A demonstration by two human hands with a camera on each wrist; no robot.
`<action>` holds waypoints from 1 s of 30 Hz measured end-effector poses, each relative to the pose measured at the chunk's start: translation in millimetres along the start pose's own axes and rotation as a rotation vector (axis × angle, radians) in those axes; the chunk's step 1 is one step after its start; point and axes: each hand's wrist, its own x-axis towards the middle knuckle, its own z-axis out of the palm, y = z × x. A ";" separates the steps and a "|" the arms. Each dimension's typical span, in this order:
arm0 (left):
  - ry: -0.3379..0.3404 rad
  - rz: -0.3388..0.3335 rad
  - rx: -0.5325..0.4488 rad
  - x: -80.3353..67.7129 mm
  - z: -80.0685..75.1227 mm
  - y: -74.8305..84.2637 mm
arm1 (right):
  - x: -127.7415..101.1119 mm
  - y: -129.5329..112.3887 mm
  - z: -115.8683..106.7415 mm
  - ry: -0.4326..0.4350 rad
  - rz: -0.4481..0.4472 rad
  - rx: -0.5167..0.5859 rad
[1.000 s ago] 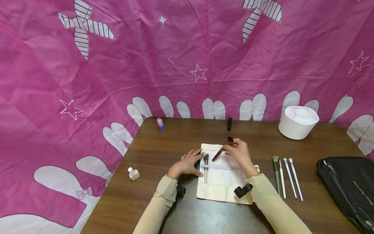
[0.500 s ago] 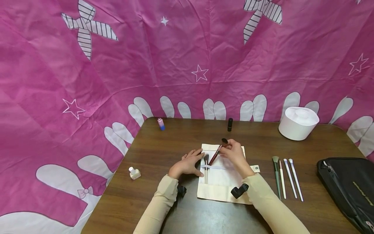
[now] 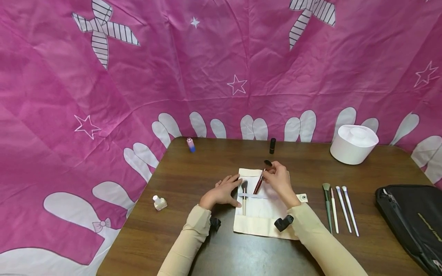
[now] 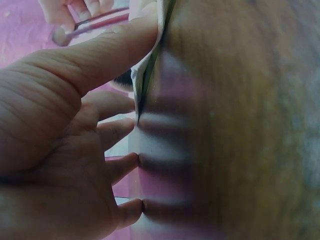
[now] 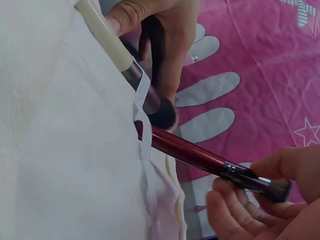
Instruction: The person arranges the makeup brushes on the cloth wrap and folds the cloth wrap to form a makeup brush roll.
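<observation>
A cream cloth brush roll [image 3: 266,211] lies unrolled on the table, with a white elastic band [image 5: 144,150] across it. My right hand [image 3: 279,180] pinches a red-handled makeup brush [image 5: 187,152] near its dark bristle end. The handle's lower end is slipped behind the elastic band in the right wrist view. To its left, a cream-handled makeup brush [image 3: 244,201] lies under the same band, bristles up. My left hand [image 3: 222,193] rests at the roll's left edge, fingers spread; in the left wrist view its thumb [image 4: 115,47] touches the cloth edge.
Right of the roll lie a green brush [image 3: 327,207] and several slimmer ones. A black zipped bag [image 3: 411,222] sits at the right edge, a white round holder [image 3: 353,145] behind. A black tube [image 3: 272,146], a pink-blue tube [image 3: 191,145] and a small bottle [image 3: 159,203] stand farther out.
My right hand has shifted slightly left with the red-handled brush and brought its handle end down to the elastic band; the brush stands steeper. My left hand has stayed in place.
</observation>
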 end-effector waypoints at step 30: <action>0.000 -0.004 0.005 0.8 -1.2 1.3 | -5.0 7.6 17.3 -0.221 -0.009 -0.493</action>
